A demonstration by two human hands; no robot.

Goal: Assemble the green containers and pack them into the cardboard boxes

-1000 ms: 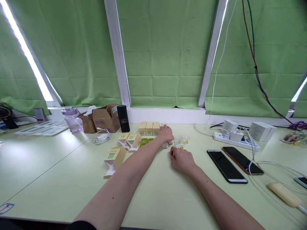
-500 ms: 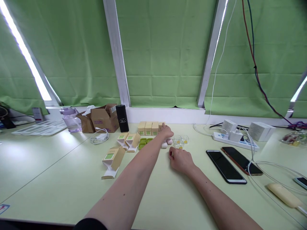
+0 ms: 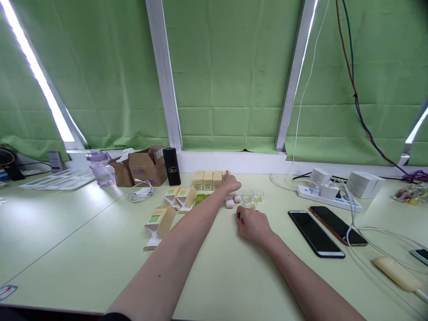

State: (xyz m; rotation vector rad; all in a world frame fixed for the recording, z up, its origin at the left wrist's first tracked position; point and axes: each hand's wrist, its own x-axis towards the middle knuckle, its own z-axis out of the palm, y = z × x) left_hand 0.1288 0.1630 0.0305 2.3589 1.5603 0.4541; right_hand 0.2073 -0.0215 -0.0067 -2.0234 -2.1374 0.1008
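My left hand (image 3: 231,183) reaches far across the table. Its fingers are at the rightmost small cardboard box (image 3: 224,174), one fingertip over the top, and the hand hides part of that box. Beside it stand several matching boxes (image 3: 207,180) in an upright row. Below my left wrist lie small pale pink cylinders (image 3: 229,203) and green square containers (image 3: 200,197), partly covered by the forearm. My right hand (image 3: 253,224) rests on the table with curled fingers, nothing visible in them. Just beyond it are clear small cups (image 3: 249,199) with yellow spots inside.
Several tilted small boxes with white flaps (image 3: 160,223) lie to the left. Farther back are an open carton (image 3: 147,167), a black cylinder (image 3: 171,166) and a purple bottle (image 3: 100,168). Two phones (image 3: 316,234), loose cables and a power strip (image 3: 329,199) occupy the right side.
The view has shifted slightly. My left hand stays at the rightmost box, with its forearm a little lower and farther left. My right hand has barely moved.
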